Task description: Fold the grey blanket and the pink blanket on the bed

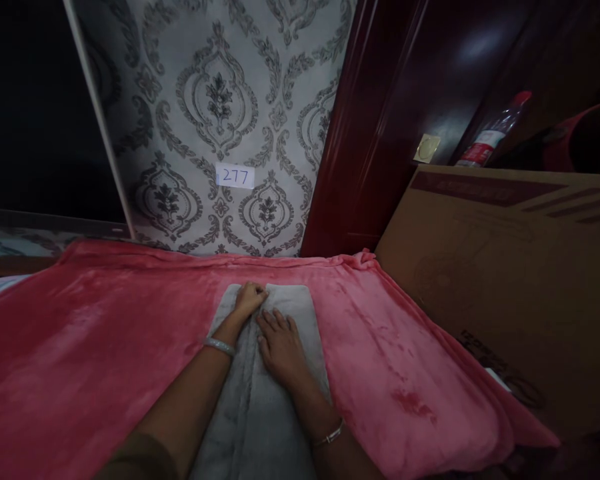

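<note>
Both forearms point(193, 383) reach over long grey fabric point(275, 433), which lies on a pink blanket point(105, 340). The left hand point(251, 297) pinches it with curled fingers near its far edge; the right hand point(282, 343) rests open and palm-down just beside. On the wall, a paper label point(235, 176) reads "277". Print on the cardboard box point(505, 260) and red-capped bottle point(496, 138) is too dim to read.

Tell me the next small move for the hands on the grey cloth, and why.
Probably slide the right hand down beside the centre line to smooth the grey cloth: that hand lies flat and spread on it, the left hand seems to pinch it near the top edge, and creases show along the middle.
</note>
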A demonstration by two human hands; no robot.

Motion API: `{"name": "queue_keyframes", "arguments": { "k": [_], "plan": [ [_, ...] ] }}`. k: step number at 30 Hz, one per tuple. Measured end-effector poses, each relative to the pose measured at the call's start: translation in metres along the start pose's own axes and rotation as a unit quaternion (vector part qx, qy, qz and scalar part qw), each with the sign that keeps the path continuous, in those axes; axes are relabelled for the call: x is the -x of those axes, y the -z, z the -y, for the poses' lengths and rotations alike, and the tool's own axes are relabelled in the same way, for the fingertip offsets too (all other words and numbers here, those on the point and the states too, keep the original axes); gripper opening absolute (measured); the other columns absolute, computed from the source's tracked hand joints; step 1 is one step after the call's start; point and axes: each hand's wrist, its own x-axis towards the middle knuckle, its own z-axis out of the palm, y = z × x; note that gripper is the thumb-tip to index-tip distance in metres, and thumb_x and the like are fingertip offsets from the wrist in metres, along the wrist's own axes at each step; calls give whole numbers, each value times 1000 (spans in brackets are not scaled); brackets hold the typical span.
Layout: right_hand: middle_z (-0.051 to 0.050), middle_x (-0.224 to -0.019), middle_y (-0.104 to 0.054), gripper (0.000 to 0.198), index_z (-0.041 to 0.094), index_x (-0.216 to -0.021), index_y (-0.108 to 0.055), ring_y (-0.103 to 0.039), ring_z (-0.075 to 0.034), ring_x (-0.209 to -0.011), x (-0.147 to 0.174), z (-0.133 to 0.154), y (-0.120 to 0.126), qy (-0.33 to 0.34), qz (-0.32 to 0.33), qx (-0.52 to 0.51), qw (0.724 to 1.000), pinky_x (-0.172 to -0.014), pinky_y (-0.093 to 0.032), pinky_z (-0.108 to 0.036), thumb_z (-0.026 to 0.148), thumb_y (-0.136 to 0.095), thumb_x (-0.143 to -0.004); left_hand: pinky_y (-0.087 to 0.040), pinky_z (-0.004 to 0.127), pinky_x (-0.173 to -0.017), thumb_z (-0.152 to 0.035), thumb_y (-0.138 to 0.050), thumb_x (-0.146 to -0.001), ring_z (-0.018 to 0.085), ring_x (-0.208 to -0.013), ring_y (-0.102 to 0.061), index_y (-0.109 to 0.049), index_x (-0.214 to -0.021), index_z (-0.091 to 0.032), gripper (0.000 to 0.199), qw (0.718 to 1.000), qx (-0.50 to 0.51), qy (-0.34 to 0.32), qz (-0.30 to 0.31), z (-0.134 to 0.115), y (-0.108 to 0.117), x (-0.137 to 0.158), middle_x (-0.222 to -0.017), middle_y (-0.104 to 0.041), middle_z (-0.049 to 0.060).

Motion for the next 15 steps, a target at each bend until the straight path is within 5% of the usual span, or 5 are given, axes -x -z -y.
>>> {"name": "queue_keyframes", "arguments": {
  "k": [5, 8, 11, 15],
  "plan": [
    [-3, -151, -47, 48, 26, -142, -51, -31, -26, -145, 1, -2, -7, -2, -20, -32, 999, -120, -17, -50, 29, -44, -95, -40, 25, -69, -31, -65, -72, 17, -78, -57, -65, -61, -18, 17, 999, 36, -3, 8, 4, -2, -1, -62, -59, 0],
    [-7, -139, -59, 45, 22, -131, -61, -48, -23, -134, -14, -14, -13, -46, -85, -141, 985, -116, -31, -43, 23, -50, -87, -41, 25, -67, -34, -63, -73, 17, -76, -57, -66, -63, -19, 19, 998, 68, -5, 10, 7, -3, -3, -61, -59, -1],
    [-10, -118, -70, 41, 18, -117, -66, -68, -21, -101, -46, -31, -12, -165, -154, -301, 926, -91, -53, -35, 20, -51, -79, -43, 26, -68, -36, -62, -74, 18, -75, -58, -67, -63, -18, 21, 995, 103, -14, 8, 10, -4, -3, -63, -60, 0],
    [-4, -91, -72, 29, 18, -100, -67, -67, -18, -78, -90, -42, -6, -250, -215, -352, 876, -68, -52, -28, 21, -59, -72, -45, 29, -75, -37, -64, -73, 19, -81, -59, -69, -67, -18, 20, 988, 149, -36, -3, 12, -3, -3, -72, -65, 2]
  ]
}}
